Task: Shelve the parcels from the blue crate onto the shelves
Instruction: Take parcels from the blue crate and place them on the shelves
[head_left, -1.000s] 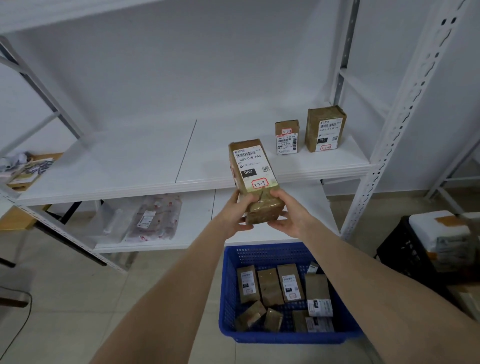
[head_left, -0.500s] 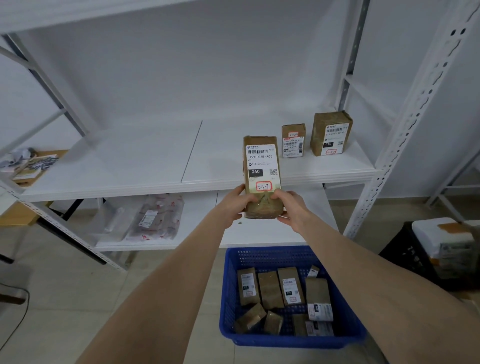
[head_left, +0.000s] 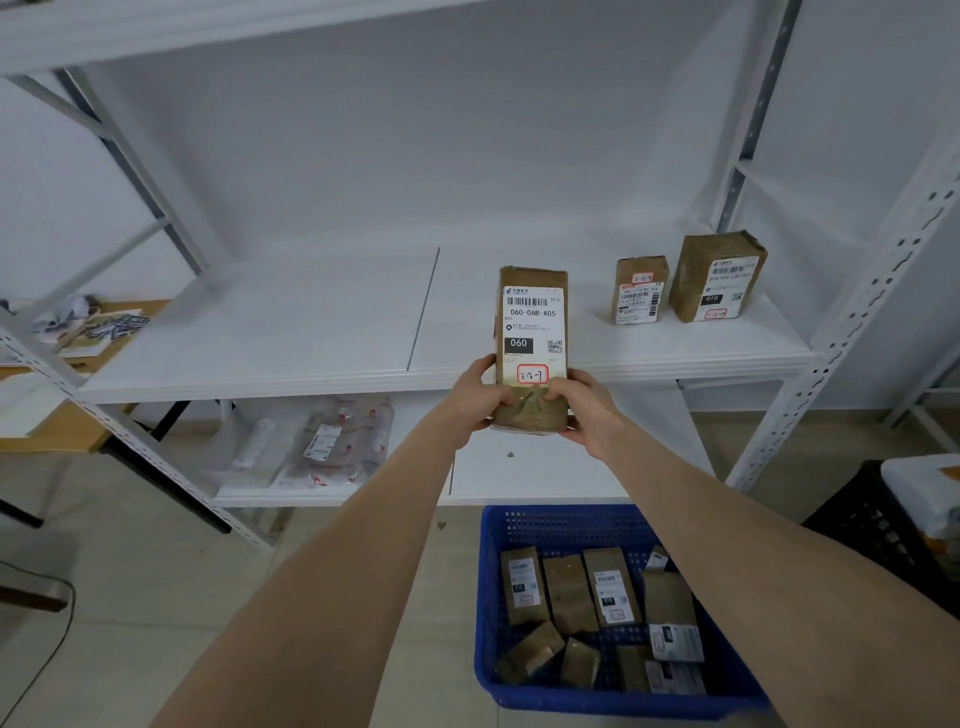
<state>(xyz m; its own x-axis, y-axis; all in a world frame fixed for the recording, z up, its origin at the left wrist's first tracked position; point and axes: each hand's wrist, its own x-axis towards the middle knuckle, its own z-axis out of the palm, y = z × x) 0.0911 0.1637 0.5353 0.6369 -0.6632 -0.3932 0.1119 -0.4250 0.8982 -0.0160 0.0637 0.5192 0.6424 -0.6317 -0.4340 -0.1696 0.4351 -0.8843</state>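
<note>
I hold a tall brown parcel (head_left: 530, 332) with a white label reading 060 upright in front of the white middle shelf (head_left: 311, 332). My left hand (head_left: 475, 397) grips its lower left side and my right hand (head_left: 584, 408) grips its lower right side. Its base hangs at the shelf's front edge. Two brown parcels stand on the shelf at the right: a small one (head_left: 640, 290) and a bigger one (head_left: 717, 275). The blue crate (head_left: 491, 597) sits on the floor below, with several brown parcels inside.
Clear plastic-wrapped packages (head_left: 322, 441) lie on the lower shelf at the left. White perforated uprights (head_left: 852, 322) frame the rack on the right. A black crate (head_left: 883, 530) with a white box stands at the far right. A wooden table (head_left: 62, 395) with clutter is at the left.
Both hands have carried the parcel up and forward toward the shelf and turned it from tilted to upright. The view has moved closer to the shelf.
</note>
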